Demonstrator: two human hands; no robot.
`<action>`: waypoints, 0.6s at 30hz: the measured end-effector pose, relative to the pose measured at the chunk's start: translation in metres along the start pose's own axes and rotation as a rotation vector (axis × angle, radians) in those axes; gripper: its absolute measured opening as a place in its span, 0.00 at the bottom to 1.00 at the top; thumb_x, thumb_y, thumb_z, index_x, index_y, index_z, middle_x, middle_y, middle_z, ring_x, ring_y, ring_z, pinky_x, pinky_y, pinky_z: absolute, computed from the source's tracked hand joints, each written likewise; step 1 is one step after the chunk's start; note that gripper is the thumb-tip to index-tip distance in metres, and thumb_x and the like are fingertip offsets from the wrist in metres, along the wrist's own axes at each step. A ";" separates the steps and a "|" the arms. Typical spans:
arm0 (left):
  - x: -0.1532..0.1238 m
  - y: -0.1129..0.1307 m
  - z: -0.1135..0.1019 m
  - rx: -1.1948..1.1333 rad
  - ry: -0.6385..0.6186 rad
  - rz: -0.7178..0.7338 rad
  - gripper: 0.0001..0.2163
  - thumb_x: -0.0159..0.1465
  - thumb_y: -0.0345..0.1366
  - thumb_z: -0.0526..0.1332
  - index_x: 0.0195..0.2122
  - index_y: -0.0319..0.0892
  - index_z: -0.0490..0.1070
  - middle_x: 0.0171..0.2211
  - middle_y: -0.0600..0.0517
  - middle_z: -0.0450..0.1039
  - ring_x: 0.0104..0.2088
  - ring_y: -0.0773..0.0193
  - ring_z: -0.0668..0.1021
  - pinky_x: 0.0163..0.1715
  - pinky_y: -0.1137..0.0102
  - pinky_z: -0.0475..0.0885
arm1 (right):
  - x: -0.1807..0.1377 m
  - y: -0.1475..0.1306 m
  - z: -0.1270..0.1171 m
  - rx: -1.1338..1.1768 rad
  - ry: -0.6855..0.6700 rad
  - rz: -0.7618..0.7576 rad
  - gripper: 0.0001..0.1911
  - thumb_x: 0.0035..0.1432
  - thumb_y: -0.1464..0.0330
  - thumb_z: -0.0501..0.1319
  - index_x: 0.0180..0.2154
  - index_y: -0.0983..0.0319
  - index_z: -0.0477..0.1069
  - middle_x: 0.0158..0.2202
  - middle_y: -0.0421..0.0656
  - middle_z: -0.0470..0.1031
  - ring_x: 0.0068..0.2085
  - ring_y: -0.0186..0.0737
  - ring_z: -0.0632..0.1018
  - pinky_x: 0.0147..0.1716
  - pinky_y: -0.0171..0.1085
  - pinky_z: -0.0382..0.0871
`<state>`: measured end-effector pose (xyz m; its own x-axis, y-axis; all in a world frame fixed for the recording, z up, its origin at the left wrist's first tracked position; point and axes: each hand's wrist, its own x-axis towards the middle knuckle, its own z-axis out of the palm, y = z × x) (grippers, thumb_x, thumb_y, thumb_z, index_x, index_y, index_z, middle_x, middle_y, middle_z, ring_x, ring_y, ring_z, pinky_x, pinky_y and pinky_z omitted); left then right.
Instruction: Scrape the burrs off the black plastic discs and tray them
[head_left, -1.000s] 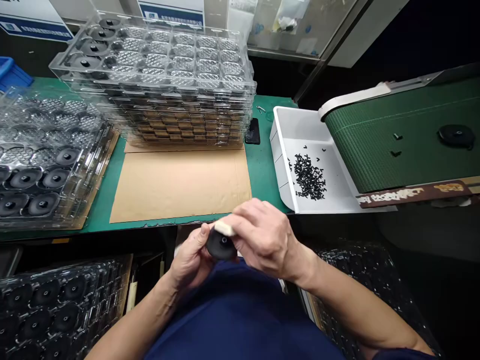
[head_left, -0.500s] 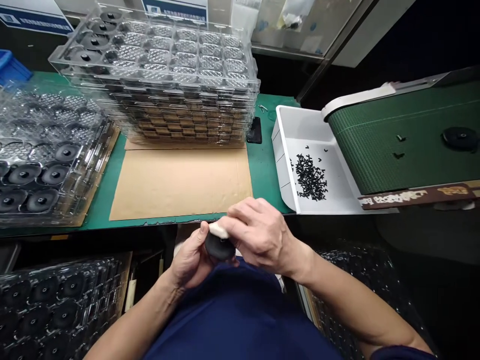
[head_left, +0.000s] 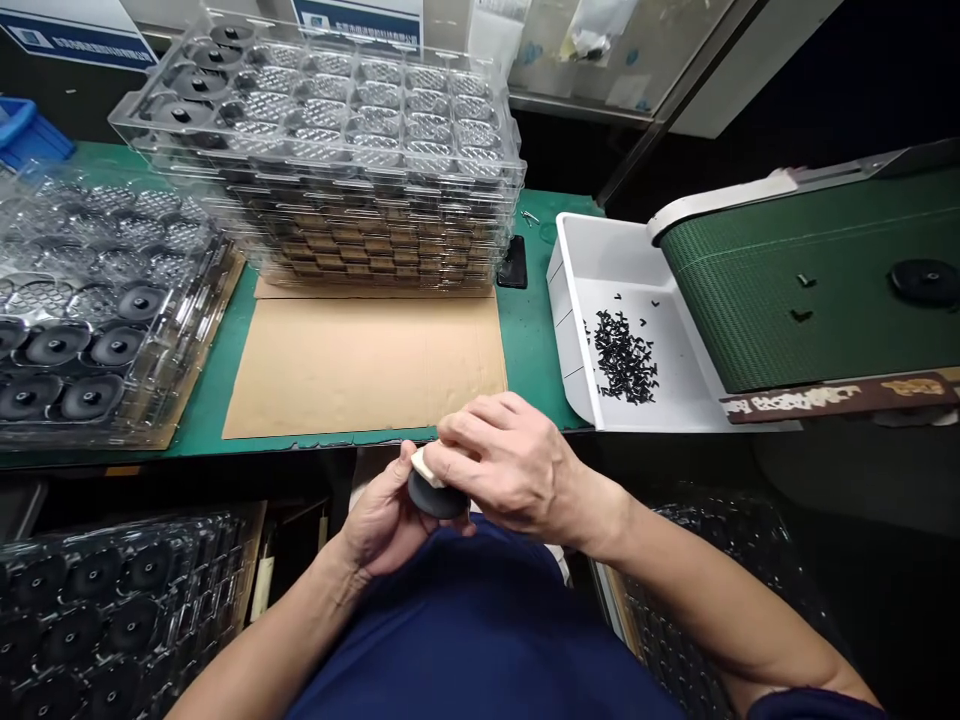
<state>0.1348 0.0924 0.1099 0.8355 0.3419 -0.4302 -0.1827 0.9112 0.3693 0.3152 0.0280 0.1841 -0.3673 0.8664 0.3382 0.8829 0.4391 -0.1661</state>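
Note:
My left hand [head_left: 384, 517] is wrapped round a round black part [head_left: 435, 497] just in front of the table's edge, its thumb up along the part's side. My right hand [head_left: 510, 470] presses a small off-white pad [head_left: 425, 468], perhaps cloth or sponge, against the top of that black part. Fingers of my right hand hide much of the pad and part of the black piece. Similar black round parts [head_left: 56, 345] lie in a clear plastic tray stack [head_left: 161, 350] at the left.
A tall stack of clear trays [head_left: 360, 200] stands behind a cardboard sheet [head_left: 360, 365]. To the right are a phone [head_left: 513, 262], a white bin [head_left: 570, 330] with small black pieces [head_left: 626, 358], and a green conveyor belt [head_left: 750, 320] carrying a black part [head_left: 926, 282]. More trays [head_left: 135, 620] sit low left.
My right hand has shifted slightly left with the pad, which has moved across the top of the black part. My left hand stays almost where it was.

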 end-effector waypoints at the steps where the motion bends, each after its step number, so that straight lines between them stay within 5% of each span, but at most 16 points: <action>1: -0.001 0.001 0.001 -0.019 0.014 0.049 0.18 0.61 0.53 0.71 0.43 0.44 0.84 0.37 0.49 0.84 0.32 0.61 0.84 0.34 0.66 0.82 | 0.001 -0.001 0.000 -0.003 0.021 0.039 0.12 0.73 0.65 0.54 0.47 0.62 0.73 0.39 0.46 0.74 0.40 0.44 0.68 0.39 0.43 0.58; 4: -0.004 0.007 0.004 -0.029 0.088 0.285 0.21 0.56 0.45 0.77 0.51 0.51 0.81 0.47 0.52 0.84 0.43 0.62 0.84 0.46 0.70 0.80 | -0.002 -0.009 0.005 0.079 0.072 0.272 0.12 0.72 0.68 0.53 0.35 0.62 0.71 0.31 0.43 0.69 0.34 0.40 0.65 0.36 0.42 0.57; 7: -0.006 0.011 0.002 0.017 0.106 0.390 0.24 0.53 0.38 0.80 0.51 0.52 0.81 0.50 0.52 0.83 0.49 0.61 0.83 0.52 0.71 0.78 | -0.006 -0.015 0.011 0.178 0.064 0.340 0.14 0.71 0.68 0.53 0.31 0.61 0.67 0.29 0.41 0.67 0.31 0.38 0.64 0.34 0.41 0.58; 11: -0.006 0.012 -0.003 0.041 0.057 0.245 0.21 0.57 0.43 0.77 0.51 0.47 0.82 0.47 0.49 0.84 0.45 0.59 0.84 0.47 0.68 0.80 | -0.003 -0.008 0.010 0.080 0.032 0.275 0.10 0.71 0.69 0.55 0.39 0.63 0.73 0.34 0.44 0.71 0.35 0.42 0.66 0.37 0.42 0.59; 15: -0.005 0.009 -0.004 0.013 -0.077 -0.027 0.25 0.62 0.57 0.68 0.47 0.38 0.83 0.36 0.44 0.83 0.32 0.56 0.83 0.35 0.59 0.83 | 0.007 0.002 0.000 0.033 -0.015 -0.033 0.12 0.71 0.64 0.58 0.52 0.60 0.73 0.45 0.47 0.75 0.42 0.45 0.70 0.39 0.43 0.61; 18: -0.006 0.009 -0.001 -0.044 -0.084 0.001 0.21 0.63 0.54 0.69 0.46 0.41 0.83 0.37 0.45 0.83 0.34 0.56 0.83 0.36 0.59 0.82 | 0.012 0.000 -0.005 -0.008 -0.004 -0.005 0.11 0.72 0.65 0.56 0.48 0.62 0.74 0.41 0.46 0.75 0.40 0.43 0.70 0.37 0.42 0.60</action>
<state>0.1272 0.0984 0.1146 0.8755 0.3238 -0.3588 -0.2043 0.9207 0.3325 0.3117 0.0373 0.1927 -0.3732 0.8652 0.3349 0.8832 0.4419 -0.1572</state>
